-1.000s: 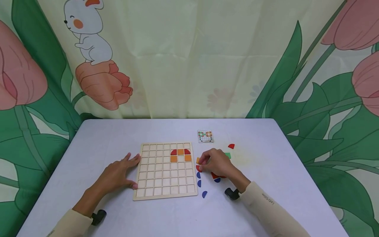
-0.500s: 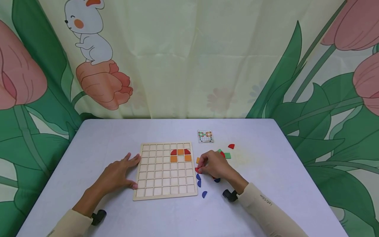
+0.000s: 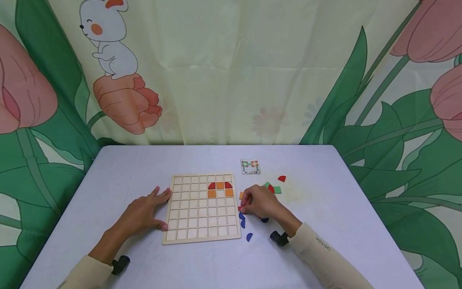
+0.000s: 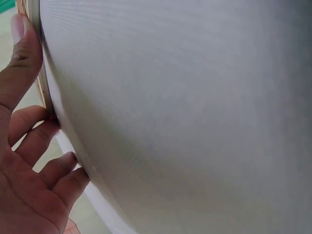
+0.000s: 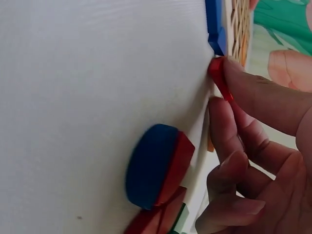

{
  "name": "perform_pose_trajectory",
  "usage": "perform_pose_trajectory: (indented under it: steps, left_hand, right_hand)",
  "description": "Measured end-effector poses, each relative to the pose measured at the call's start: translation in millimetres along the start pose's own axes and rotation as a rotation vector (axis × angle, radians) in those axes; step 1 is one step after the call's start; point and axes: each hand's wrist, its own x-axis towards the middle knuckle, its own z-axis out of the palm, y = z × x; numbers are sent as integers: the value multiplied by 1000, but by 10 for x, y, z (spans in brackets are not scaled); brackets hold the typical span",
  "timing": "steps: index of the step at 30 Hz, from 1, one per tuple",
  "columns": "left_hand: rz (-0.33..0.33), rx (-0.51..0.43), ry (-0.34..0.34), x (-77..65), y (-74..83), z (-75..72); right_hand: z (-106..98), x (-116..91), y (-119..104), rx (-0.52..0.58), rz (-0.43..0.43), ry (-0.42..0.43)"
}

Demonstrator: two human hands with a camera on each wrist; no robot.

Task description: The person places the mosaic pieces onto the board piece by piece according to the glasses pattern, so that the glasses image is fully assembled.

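Our left hand (image 3: 144,210), fingers spread, touches the grid board (image 3: 202,210); right of it, our right hand (image 3: 260,200) pinches a red piece (image 5: 217,73), apparently picking up; next calls for lifting.

table (image 3: 202,265): it has a white surface and rounded far corners; a faint yellowish patch (image 3: 297,190) is on its right part.
backdrop (image 3: 202,48): a pale yellow cloth, with soft creases, hangs behind the table.
rabbit (image 3: 113,58): white, printed, it sits on a coral tulip (image 3: 120,104) above the table's far left corner.
leaves (image 3: 47,60): large, green, on both sides of the table, with pink tulips (image 3: 25,88).
light: soft over the table.
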Motion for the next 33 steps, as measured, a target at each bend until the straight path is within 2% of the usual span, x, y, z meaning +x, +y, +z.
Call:
perform_pose_trajectory:
  steps: [5, 13, 18, 24, 33]
  left_hand:
    - [2, 3, 0, -2, -4, 3]
    - [2, 0, 2, -8, -7, 3]
    - [1, 0, -1, -1, 2, -10]
    - [-9, 1, -8, 8, 7, -8]
    - [-10, -8, -2, 9, -8, 16]
  right_hand:
    - [-50, 8, -20, 66, -6, 5]
    - [-54, 68, -163, 97, -104, 53]
    - [20, 139, -299, 113, -142, 62]
    - [131, 229, -481, 136, -140, 44]
    - [307, 367, -626, 88, -164, 52]
